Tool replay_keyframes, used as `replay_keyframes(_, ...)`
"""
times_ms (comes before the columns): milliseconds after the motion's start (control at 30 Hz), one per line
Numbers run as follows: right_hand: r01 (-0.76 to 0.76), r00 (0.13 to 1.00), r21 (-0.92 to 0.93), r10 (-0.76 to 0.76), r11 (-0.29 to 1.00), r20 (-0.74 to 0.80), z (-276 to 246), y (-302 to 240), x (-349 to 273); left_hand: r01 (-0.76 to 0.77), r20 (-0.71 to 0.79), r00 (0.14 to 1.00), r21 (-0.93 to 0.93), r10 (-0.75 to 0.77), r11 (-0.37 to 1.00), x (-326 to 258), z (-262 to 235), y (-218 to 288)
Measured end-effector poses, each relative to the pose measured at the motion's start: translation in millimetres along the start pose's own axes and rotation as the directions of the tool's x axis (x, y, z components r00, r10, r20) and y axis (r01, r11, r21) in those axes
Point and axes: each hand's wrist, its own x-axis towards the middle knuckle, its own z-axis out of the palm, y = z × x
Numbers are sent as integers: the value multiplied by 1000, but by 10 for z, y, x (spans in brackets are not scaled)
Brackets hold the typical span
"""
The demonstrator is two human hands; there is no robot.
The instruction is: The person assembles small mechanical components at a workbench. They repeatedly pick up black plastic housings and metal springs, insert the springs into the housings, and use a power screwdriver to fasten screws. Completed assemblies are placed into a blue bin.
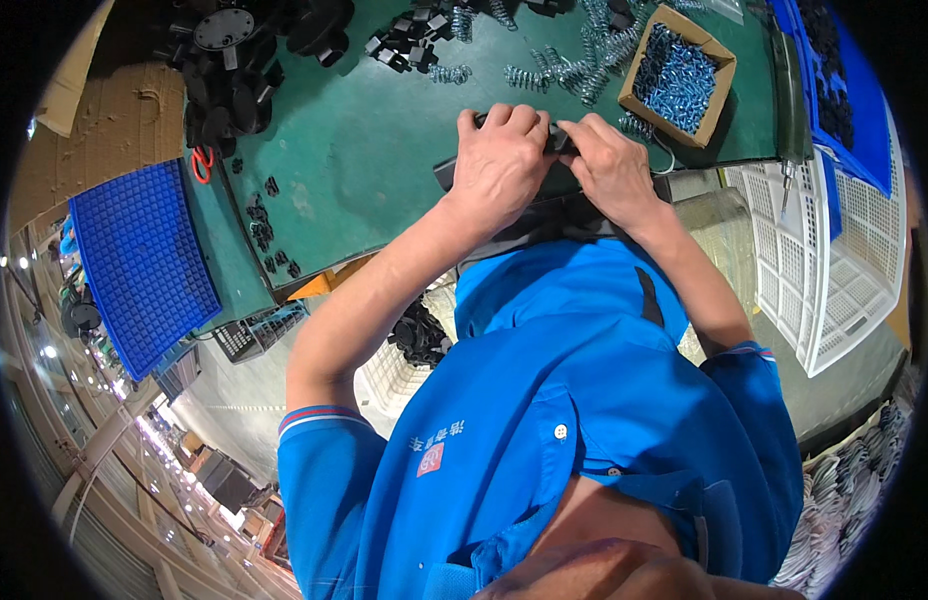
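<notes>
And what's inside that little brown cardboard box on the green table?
The open brown cardboard box holds a heap of small, shiny, blue-tinted metal screws. You can see the top ones, but they cover the bottom, so anything underneath is hidden.

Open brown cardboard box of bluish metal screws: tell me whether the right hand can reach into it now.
Probably yes: the right hand is near the box and nothing covers the screws, though that hand seems busy gripping a black object.

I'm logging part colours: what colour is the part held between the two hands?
Black; the part shows best in the head view, though partly covered.
</notes>
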Motion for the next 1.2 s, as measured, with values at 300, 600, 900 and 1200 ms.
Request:
replay_keyframes(300,-575,811,-584,494,572,-314,-1924,1470,325,0,28,1000,10,-1,1000,22,-42,-23)
replay_keyframes(600,-670,666,-574,723,471,-184,-1868,2008,302,-29,56,998,35,27,999,9,-27,-51)
replay_keyframes(900,-289,729,782,657,552,-195,-2101,1148,108,31,-10,999,-14,-31,999,6,107,-9)
replay_keyframes(1200,364,863,776,128,515,-489,-1064,-276,638,47,-23,999,-17,-47,999,-5,148,-29)
